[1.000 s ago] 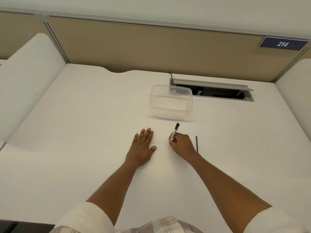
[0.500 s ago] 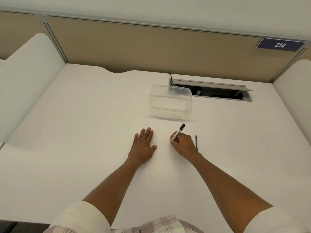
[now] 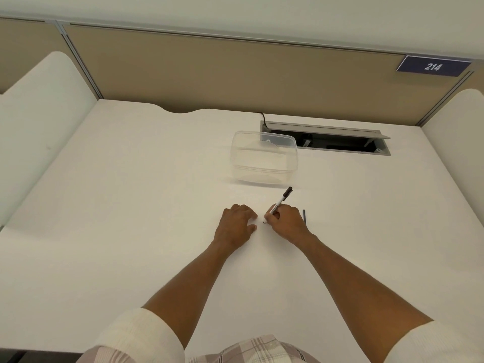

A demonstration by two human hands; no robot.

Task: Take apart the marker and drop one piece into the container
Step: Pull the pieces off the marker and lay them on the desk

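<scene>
My right hand grips a white marker with a black cap. The capped end points up and away toward the container; the marker's lower end sticks out just left of my fingers. My left hand rests on the white desk right beside it with its fingers curled in, holding nothing. A clear plastic container stands open on the desk a short way beyond both hands. A thin dark rod lies on the desk just right of my right hand.
Behind the container an open cable tray is cut into the white desk, with a black cable rising from its left end. Beige partition panels close off the back; white dividers stand at both sides.
My left hand went from flat with spread fingers to curled and shifted toward the right hand. The marker has tilted further right in my right hand.
</scene>
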